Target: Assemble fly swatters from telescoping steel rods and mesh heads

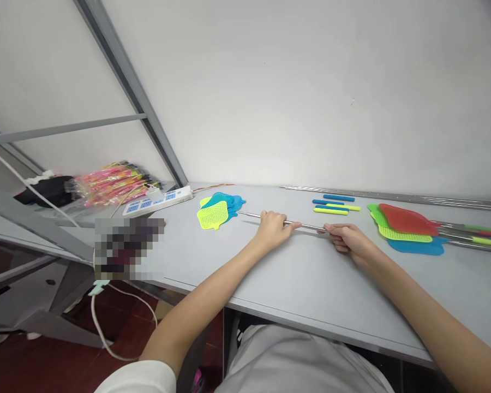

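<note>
A thin silver metal rod (pixel 306 225) lies level across both hands, just above the grey table. My left hand (pixel 275 229) is closed around its middle, and the thin tip reaches out to the left. Toward the rod's right end, my right hand (pixel 346 239) pinches it between thumb and fingers. Left of the rod's tip is a small pile of fly swatter heads, with a yellow head (pixel 213 215) over blue heads (pixel 231 203). Behind my right hand lie several blue and yellow handle grips (pixel 331 209).
At right lie fly swatters with red (pixel 407 219), green and blue heads. Metal rods (pixel 393 195) line the wall. A white power strip (pixel 157 201), bagged colourful items (pixel 112 183) and a grey metal frame (pixel 135 87) stand left. The table's front edge (pixel 311 330) is near my body.
</note>
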`<state>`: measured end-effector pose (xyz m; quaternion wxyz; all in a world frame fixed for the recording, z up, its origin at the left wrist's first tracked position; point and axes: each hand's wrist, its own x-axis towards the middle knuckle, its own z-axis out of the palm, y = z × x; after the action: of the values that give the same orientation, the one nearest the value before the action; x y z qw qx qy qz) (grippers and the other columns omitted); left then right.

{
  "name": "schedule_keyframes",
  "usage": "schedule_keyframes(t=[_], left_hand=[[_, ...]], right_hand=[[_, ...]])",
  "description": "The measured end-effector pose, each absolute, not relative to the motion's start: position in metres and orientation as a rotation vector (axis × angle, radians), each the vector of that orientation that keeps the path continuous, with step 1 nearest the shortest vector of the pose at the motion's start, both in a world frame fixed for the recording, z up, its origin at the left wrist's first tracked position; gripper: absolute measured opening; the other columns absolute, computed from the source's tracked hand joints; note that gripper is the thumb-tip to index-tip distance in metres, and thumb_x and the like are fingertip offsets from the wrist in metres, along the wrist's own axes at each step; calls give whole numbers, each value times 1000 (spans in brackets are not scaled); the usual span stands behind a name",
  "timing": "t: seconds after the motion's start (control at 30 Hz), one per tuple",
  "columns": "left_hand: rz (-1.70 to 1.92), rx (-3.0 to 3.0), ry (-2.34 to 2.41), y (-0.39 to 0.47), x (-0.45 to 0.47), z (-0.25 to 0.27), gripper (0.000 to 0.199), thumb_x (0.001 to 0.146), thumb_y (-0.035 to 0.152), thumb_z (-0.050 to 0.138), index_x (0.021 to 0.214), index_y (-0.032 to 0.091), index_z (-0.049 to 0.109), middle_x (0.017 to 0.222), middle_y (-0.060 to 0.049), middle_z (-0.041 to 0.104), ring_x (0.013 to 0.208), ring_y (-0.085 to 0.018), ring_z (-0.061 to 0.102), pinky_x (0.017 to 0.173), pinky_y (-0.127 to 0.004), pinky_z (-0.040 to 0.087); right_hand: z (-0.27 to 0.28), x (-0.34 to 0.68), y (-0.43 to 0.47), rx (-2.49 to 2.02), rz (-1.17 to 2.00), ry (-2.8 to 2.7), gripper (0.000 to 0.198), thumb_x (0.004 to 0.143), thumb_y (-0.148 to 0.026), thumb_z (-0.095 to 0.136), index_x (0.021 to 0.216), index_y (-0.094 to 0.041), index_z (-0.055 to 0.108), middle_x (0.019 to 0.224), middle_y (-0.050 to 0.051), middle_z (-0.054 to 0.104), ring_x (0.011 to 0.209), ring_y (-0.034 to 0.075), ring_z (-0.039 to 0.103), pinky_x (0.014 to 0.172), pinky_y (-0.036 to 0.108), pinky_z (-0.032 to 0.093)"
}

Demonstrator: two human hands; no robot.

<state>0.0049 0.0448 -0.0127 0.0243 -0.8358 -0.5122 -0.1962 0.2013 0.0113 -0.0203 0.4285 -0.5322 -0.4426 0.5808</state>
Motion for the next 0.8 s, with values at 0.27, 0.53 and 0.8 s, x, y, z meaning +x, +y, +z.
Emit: schedule_keyframes(t=[0.27,0.53,0.8], left_hand=[[-638,-2624,-1594,49,0,-18,57,74,62,28,49,16,49,47,-3,50,56,-16,48,63,-28,26],[-679,-2610,-1767,48,1,-18,57,64,70,35,44,17,46,43,-3,48,52,-16,47,60,-28,27],[-700,-2672,-1908,44,4,-14,58,63,71,35,41,17,42,41,-2,46,51,-16,46,54,-27,25]], right_hand=[[-24,200,14,-1358,1455,-1113,30,66,-39,58,70,-9,60,50,-7,20,40,4,17,34,19,13],[-23,198,12,-1381,1449,-1159,31,66,-42,57,65,-11,57,50,-7,21,40,4,18,34,19,14],[-20,198,11,-1371,1436,-1141,28,65,-39,59,63,-11,56,48,-7,23,39,4,18,34,20,14]])
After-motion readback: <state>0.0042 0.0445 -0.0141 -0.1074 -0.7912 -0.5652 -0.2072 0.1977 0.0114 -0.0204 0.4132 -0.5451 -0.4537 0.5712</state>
